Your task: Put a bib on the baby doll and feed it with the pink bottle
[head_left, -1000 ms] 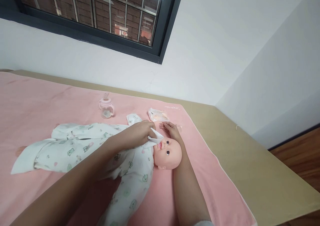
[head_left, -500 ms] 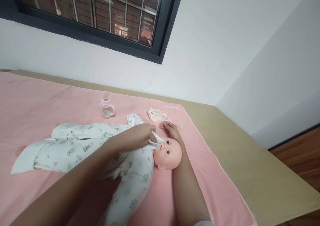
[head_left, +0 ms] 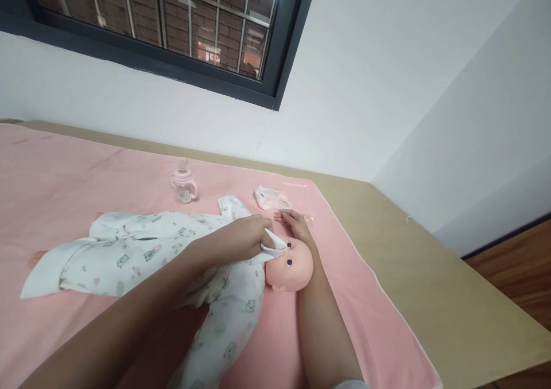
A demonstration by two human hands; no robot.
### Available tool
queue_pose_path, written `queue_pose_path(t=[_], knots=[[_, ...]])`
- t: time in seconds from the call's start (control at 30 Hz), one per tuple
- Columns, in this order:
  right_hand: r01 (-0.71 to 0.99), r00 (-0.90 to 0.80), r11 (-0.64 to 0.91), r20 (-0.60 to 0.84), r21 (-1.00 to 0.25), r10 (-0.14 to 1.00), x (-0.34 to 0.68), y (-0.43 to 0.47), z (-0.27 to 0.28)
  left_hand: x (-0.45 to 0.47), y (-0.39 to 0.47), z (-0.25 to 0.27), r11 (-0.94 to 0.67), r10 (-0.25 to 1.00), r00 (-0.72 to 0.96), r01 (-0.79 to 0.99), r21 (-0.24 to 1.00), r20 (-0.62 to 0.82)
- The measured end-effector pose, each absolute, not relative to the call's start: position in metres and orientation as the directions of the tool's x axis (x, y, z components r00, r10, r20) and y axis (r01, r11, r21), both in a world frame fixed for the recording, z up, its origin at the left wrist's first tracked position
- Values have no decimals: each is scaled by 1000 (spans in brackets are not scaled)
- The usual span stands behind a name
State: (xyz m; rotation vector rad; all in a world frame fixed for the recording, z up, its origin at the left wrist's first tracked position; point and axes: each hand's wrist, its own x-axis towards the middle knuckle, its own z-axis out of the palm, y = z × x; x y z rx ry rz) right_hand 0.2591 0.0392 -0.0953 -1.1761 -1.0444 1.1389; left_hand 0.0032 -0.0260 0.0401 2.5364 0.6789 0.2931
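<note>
A baby doll (head_left: 298,271) lies on its back in a white printed sleepsuit (head_left: 138,257), its head to the right. My left hand (head_left: 245,238) pinches a folded white wipe (head_left: 274,246), which covers the doll's mouth and nose; both eyes show above it. Past the top of the doll's head lies my right hand (head_left: 297,224), fingers stretched out and holding nothing, its forearm alongside the head. Close to those fingers is a small white packet (head_left: 272,198) with a clear part.
A pink baby bottle (head_left: 184,186) with handles stands behind the doll. A small clear object (head_left: 308,220) sits beside my right hand. The pink mat (head_left: 370,320) covers most of the wooden surface (head_left: 413,297), with a white wall and a barred window behind.
My left hand has moved slightly right, bringing the wipe up from the doll's mouth over its nose. My right hand stays in place.
</note>
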Motion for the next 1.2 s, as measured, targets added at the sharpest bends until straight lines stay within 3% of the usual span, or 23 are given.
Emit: queue_pose_path(t=[0.17, 0.27, 0.4, 0.5, 0.63, 0.8, 1.03, 1.2], knots=[[-96, 141, 11, -2, -995, 990, 254, 34, -90, 4, -26, 39, -775, 512, 855, 418, 474, 82], [-165, 128, 22, 0, -986, 992, 254, 29, -73, 1, -25, 41, -795, 502, 847, 371, 479, 178], [-155, -9, 169, 173, -973, 985, 261, 9, -20, -7, -22, 48, -781, 578, 748, 390, 487, 328], [49, -281, 332, 306, -942, 910, 257, -20, 34, -15, -22, 56, -757, 631, 686, 440, 484, 362], [352, -563, 452, 200, -820, 802, 228, -64, 88, -24, -23, 62, -762, 636, 662, 457, 459, 396], [569, -526, 437, 101, -696, 845, 194, -79, 99, -35, -17, 62, -751, 656, 605, 461, 472, 452], [531, -418, 369, 143, -763, 897, 193, -68, 93, -46, -7, 64, -682, 730, 491, 469, 561, 476], [510, -490, 394, 118, -765, 864, 181, -70, 95, -48, -1, 62, -627, 779, 432, 556, 546, 455]])
